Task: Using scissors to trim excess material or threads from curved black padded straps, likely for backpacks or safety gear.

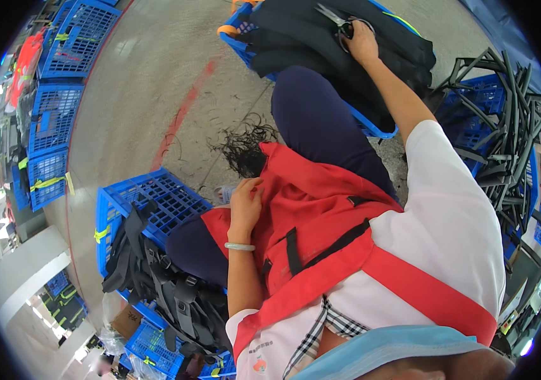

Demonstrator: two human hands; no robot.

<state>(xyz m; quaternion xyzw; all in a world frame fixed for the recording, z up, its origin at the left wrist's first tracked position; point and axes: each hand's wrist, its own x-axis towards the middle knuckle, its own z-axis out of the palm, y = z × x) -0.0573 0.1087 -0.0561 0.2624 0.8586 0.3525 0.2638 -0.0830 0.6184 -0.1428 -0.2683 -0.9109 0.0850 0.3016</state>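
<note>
My right hand (361, 43) is stretched out over a pile of black fabric pieces (295, 38). Its fingers are in the handles of a pair of scissors (341, 23), whose blades point up and left, slightly apart. The fabric heaps over a blue crate (378, 128) beyond my knee. My left hand (245, 202), with a pale bangle on its wrist, rests on the red apron (321, 196) over my lap. Its fingers are loosely bent and apart, with nothing seen in them.
Black trimmings (242, 149) litter the floor in front of me. A blue crate (175, 202) with black straps (182, 291) stands at my left. To the right, bent black strips (504, 126) pile over blue crates. More blue crates (58, 114) line the far left.
</note>
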